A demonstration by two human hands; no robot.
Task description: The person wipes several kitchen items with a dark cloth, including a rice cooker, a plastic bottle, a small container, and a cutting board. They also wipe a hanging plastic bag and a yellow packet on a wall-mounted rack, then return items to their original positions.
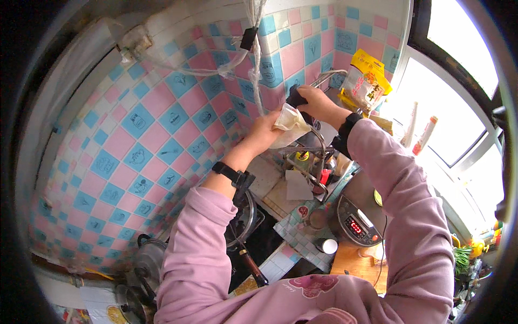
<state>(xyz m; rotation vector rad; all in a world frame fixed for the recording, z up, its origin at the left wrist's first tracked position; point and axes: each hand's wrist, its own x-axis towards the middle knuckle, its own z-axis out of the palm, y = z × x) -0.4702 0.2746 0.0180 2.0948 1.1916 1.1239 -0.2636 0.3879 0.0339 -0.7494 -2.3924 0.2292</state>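
My left hand (263, 130) grips a pale, crumpled bag (293, 126) above the corner of the counter. Close beside it, my right hand (319, 104) has its fingers around a black object (296, 97), whose kind I cannot make out. Both hands are at the upper level of a metal wire rack (319, 139). Bottles stand in the lower part of the rack, one of them with a red label or cap (324, 176). A yellow printed food bag (365, 81) rests upright on the rack, to the right of my right hand.
A rice cooker (356, 220) with a lit display stands on the right, by a wooden board (342, 263). Below my left forearm sits a glass-lidded pan (245, 218) on the black hob (263, 239). Clear-wrapped cables (255, 73) hang before the tiled wall.
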